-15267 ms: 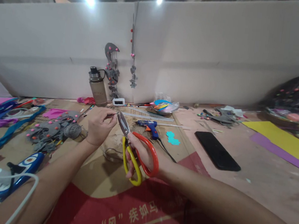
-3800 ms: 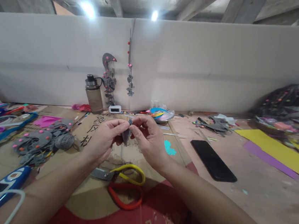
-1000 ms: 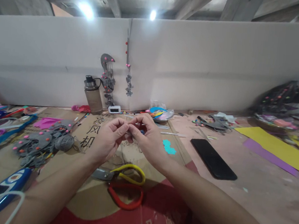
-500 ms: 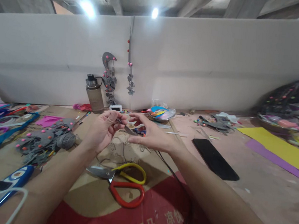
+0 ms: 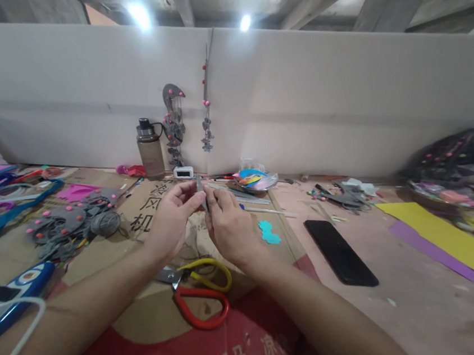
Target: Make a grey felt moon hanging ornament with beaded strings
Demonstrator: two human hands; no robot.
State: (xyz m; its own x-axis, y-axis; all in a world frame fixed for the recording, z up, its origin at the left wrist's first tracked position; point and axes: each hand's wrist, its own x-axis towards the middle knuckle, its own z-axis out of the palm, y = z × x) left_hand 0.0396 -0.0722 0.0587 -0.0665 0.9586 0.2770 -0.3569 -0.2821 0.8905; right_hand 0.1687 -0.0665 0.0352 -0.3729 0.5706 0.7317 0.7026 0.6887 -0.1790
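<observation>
My left hand (image 5: 174,213) is closed, with thumb and fingers pinching a thin grey piece (image 5: 201,189) that looks like felt, seen nearly edge-on. My right hand (image 5: 232,225) is closed against the same piece from the right, its fingertips meeting it beside the left thumb. Much of the piece is hidden by the fingers. Below the hands, big scissors (image 5: 199,325) with one red and one yellow handle lie on the cardboard (image 5: 137,317), blades partly covered by my left forearm. Some dark cord shows between the wrists.
Grey felt with pink and orange pompoms (image 5: 74,214) lies left, near a blue tool (image 5: 28,285). A bottle (image 5: 150,151) stands behind. At right are teal foam pieces (image 5: 269,233), a black phone (image 5: 341,252) and yellow sheets (image 5: 438,232). Felt strings (image 5: 205,95) hang on the wall.
My right hand, spread wide before, has closed onto the grey piece and turned palm-down. The piece is now more upright. Teal foam pieces have come into view by my right wrist.
</observation>
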